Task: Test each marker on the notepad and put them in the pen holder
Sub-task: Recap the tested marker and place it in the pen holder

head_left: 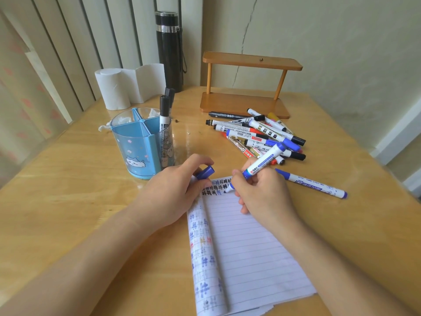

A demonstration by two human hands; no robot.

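Notepad (246,247) lies at six o'clock; right hand (266,195) pinches the blue marker (262,163), tip on paper; left hand (173,190), at its nine o'clock, grips the cap (205,172).

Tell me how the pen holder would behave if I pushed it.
The pen holder looks like light plastic, so it would probably slide on the glossy table. Its wide base likely resists tipping, though two tall markers stand on one side.
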